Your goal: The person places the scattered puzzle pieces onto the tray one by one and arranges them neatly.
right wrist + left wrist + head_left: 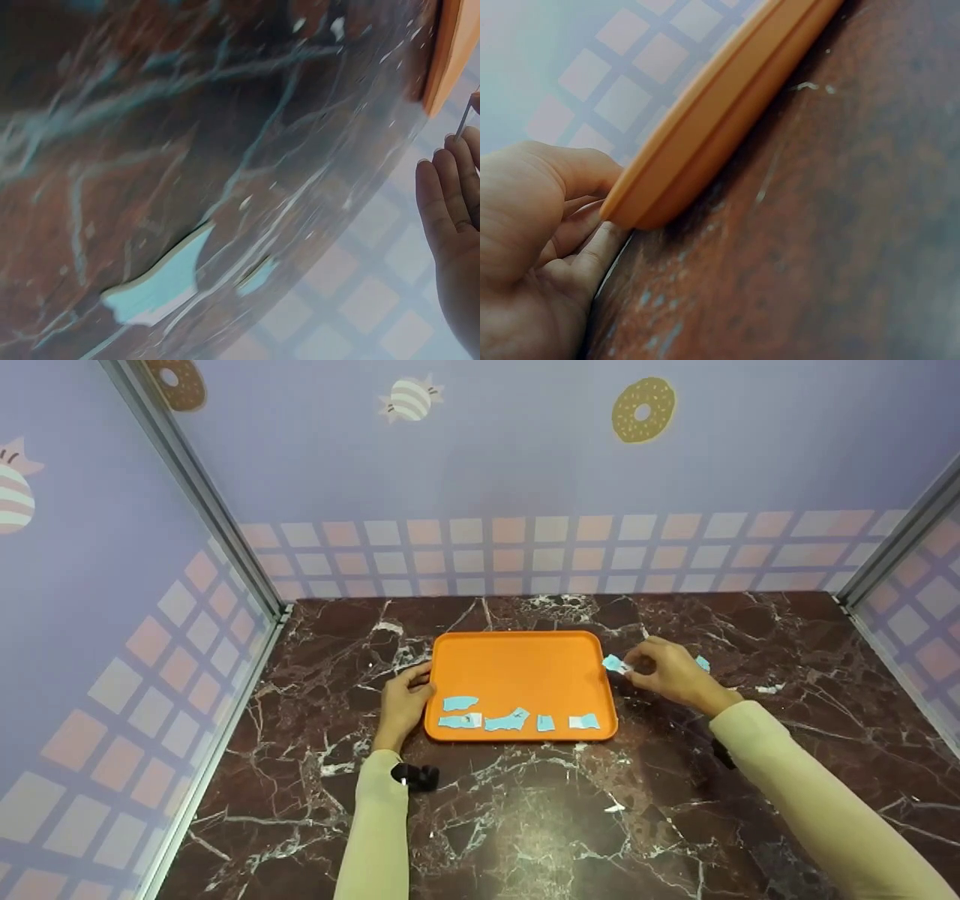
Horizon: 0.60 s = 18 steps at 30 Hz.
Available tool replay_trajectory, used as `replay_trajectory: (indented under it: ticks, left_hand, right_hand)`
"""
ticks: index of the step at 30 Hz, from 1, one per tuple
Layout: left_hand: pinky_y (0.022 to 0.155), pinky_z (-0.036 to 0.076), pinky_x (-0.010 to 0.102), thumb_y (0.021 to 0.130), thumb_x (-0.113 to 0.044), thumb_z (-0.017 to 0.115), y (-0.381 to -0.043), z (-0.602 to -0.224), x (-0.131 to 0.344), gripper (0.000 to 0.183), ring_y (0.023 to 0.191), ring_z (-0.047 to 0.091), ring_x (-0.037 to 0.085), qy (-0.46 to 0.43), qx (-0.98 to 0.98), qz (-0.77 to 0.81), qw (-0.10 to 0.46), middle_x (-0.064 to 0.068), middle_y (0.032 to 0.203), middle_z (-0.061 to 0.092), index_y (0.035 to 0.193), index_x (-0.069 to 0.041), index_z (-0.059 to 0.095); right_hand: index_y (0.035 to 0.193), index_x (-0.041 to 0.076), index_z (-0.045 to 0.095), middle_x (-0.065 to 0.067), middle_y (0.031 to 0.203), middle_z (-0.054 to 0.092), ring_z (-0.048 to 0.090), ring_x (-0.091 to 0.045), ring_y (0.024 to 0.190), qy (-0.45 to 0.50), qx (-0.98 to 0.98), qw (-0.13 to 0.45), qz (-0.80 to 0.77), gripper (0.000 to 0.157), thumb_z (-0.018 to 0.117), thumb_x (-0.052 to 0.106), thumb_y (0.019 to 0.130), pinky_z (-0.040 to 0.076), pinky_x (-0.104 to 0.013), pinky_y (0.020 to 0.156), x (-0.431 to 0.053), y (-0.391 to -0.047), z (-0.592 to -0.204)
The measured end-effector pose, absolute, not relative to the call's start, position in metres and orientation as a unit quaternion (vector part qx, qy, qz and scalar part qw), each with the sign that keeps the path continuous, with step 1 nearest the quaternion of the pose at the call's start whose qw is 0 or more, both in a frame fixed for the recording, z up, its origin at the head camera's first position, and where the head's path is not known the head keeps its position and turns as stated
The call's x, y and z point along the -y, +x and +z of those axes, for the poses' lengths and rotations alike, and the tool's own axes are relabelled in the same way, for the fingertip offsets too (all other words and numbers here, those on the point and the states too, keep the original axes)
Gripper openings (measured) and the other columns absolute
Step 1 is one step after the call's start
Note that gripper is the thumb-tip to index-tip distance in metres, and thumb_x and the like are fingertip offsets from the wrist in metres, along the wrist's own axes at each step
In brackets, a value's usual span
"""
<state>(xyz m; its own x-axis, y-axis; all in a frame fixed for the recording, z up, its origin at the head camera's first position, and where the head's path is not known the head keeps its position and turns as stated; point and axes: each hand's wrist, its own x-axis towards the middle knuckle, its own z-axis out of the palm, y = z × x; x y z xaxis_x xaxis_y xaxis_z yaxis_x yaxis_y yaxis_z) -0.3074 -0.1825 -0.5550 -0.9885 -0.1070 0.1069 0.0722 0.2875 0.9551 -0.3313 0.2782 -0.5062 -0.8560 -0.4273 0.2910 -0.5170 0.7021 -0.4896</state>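
An orange tray (pixel 517 671) lies on the dark marbled surface. My left hand (pixel 403 701) grips its left edge, the thumb at the rim and fingers against the side and underside in the left wrist view. To the right of the tray, my right hand (pixel 671 671) pinches a small light-blue piece with ragged edges (pixel 615 664), close to the tray's right rim. Several similar flat pieces (pixel 506 721) lie along the tray's near side, one light-blue piece (pixel 460 703) just above the row at left. The held piece shows only as a thin edge (pixel 464 120) in the right wrist view.
Beyond my right hand, a light-blue piece (pixel 703 663) rests on the marbled surface. The right wrist view shows a larger ragged piece (pixel 161 281) and a smaller one (pixel 257 276) there. A patterned wall (pixel 510 472) stands behind, with side panels left and right.
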Motion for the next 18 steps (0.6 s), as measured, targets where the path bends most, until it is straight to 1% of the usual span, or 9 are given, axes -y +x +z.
replay_trajectory:
  ticks: [10,18]
  left_hand:
    - [0.095,0.059,0.039,0.097,0.006,0.069,-0.309,-0.556,0.183,0.040,0.113,0.071,0.036,-0.004,0.796,-0.599,0.087,0.023,0.122,0.072,0.137,0.003,0.070]
    - [0.095,0.060,0.040,0.097,0.005,0.069,-0.308,-0.555,0.183,0.040,0.112,0.072,0.036,-0.002,0.803,-0.589,0.088,0.022,0.121,0.072,0.137,0.003,0.070]
  right_hand:
    - [0.102,0.000,0.076,-0.008,0.096,0.066,0.068,-0.027,0.086,0.304,0.902,0.077,0.296,0.018,0.084,-0.003,0.085,0.061,-0.040,0.079,-0.247,-0.329,-0.505]
    - [0.103,-0.002,0.076,-0.011,0.098,0.066,0.070,-0.032,0.088,0.330,0.893,0.072,0.299,0.017,0.081,-0.004,0.087,0.061,-0.046,0.079,-0.226,-0.327,-0.504]
